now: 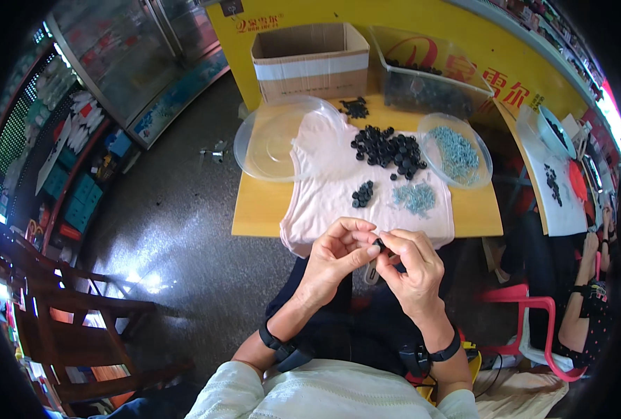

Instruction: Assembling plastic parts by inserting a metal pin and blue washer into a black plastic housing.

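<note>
While both hands meet over the lap, left hand (335, 255) and right hand (411, 269) pinch one small black cap (379, 244) between fingertips, just off the table (254, 209) edge. Fingers closed nearly tight on it; a pale slim piece (371, 272) hangs below the right hand, probably a tool or clip, view too small to say.

Risks as I judge them:
- Cap is tiny and held by tips only. A slip drops it into the lap or onto the floor (178, 230), dark on dark, hard to find.
- Work is off the cloth (324, 195), so nothing catches a dropped part.
- Loose black caps pile (388, 150) and screw pile (415, 197) lie unfenced on the cloth; a tug on the cloth's hanging edge by a wrist could drag or scatter both.
- Screw bowl (457, 150) sits near the table's right edge; an elbow could knock it.
- Small cap cluster (363, 194) sits near the screws, so the two could mix.
</note>
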Demonstrator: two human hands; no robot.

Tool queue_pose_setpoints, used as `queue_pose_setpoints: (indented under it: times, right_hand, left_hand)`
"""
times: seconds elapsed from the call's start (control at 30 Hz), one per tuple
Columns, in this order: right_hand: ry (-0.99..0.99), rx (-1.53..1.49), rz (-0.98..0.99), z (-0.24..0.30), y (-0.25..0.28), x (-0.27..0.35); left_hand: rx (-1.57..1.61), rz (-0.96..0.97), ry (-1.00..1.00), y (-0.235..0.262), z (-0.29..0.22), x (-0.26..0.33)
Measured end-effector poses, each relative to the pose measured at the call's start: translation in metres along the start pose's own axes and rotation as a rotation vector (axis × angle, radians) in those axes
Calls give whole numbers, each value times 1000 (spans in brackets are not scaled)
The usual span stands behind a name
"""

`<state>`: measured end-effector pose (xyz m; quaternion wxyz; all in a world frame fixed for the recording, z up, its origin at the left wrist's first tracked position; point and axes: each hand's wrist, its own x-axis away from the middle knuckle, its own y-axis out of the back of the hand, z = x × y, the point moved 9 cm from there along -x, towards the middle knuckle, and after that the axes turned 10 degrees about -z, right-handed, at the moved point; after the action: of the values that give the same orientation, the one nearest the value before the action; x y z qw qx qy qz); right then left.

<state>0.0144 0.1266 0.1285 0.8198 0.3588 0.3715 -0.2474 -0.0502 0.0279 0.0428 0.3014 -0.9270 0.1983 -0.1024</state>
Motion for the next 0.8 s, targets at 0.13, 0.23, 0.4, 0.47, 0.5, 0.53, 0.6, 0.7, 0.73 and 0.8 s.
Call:
queue_pose_setpoints:
  times: [0.13, 0.23, 0.4, 0.47, 0.5, 0.53, 0.6, 0.7, 0.73, 0.8]
  right_hand:
    - [-31, 16, 91, -7, -9, -5]
    - [-26, 18, 121, -13, -11, -24]
    - [-180, 21, -36, -54, 14, -99]
    - [-147, 37, -145, -68, 25, -139]
    - [-137, 57, -199, -78, 31, -157]
    - [-111, 89, -239, -88, 33, -172]
    - [-40, 140, -287, -108, 33, -200]
    - [-128, 229, -252, -158, 22, -231]
    - [-129, 229, -257, -173, 22, -237]
    - [-147, 552, -194, -200, 17, -245]
  left_hand:
    - [-49, 14, 14, 3, 1, -6]
    - [-86, -21, -37, 8, -6, -9]
    - [-154, -94, -105, 26, -22, -16]
    - [-343, -189, -193, 38, -33, -18]
    - [-424, -226, -241, 42, -37, -22]
    - [-424, -231, -246, 46, -40, -28]
    - [-752, -189, -326, 44, -47, -38]
    - [-831, -231, -321, 53, -43, -50]
    - [-937, -224, -326, 53, -43, -53]
    - [-998, -214, -301, 53, -41, -58]
